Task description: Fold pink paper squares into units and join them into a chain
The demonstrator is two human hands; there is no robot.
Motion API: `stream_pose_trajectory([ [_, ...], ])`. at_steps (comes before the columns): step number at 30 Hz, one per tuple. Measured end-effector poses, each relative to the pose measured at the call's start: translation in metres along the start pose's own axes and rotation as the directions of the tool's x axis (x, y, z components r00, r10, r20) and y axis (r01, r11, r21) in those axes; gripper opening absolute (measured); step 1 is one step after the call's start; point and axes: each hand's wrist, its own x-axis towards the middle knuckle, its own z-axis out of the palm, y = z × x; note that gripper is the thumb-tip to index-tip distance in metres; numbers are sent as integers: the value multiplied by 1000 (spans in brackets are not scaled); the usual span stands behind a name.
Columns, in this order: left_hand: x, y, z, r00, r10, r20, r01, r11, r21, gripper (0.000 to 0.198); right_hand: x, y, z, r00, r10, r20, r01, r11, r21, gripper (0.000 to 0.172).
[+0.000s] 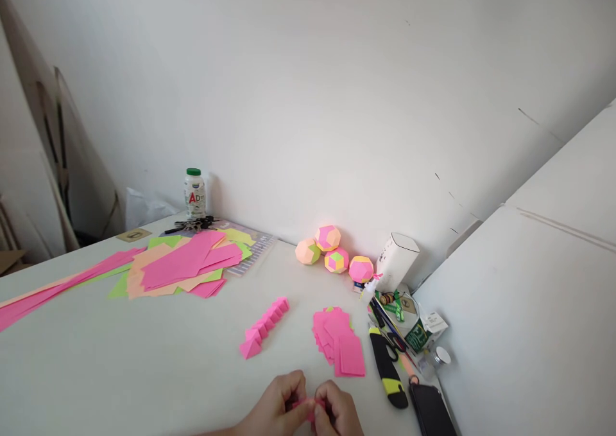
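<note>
Both my hands meet at the bottom edge of the white table (144, 372). My left hand (274, 407) and my right hand (339, 410) pinch a small piece of pink paper (308, 405) between their fingertips. Just beyond them lies a fanned stack of pink paper squares (339, 343). To its left a row of folded pink paper units (264, 327) stands in a line.
Sheets and strips of pink, orange and green paper (183, 266) cover the far left. Several paper polyhedron balls (332, 250) sit by the wall, with a white box (397, 259). A bottle (194, 193), keys, a yellow-black cutter (387, 368), pens and a black phone (430, 410) lie around.
</note>
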Motion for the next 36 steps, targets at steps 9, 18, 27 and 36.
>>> stream_pose_trajectory([
  [9, 3, -2, 3, 998, 41, -45, -42, 999, -28, 55, 2, -5, 6, 991, 92, -101, -70, 976, 208, 38],
  [18, -2, 21, 0, 1000, 25, 8, -23, 983, -185, 52, 1, -9, 1, 912, -320, -256, 284, 944, -167, 16],
  [27, 1, 13, 2, 1000, -26, -17, 23, 982, -188, 49, 4, -12, 1, 852, -501, -149, 442, 842, -309, 14],
  [36, 1, 9, 3, 999, -35, -1, 32, 949, -313, 54, -1, -8, 1, 953, -290, -88, 270, 944, -191, 21],
])
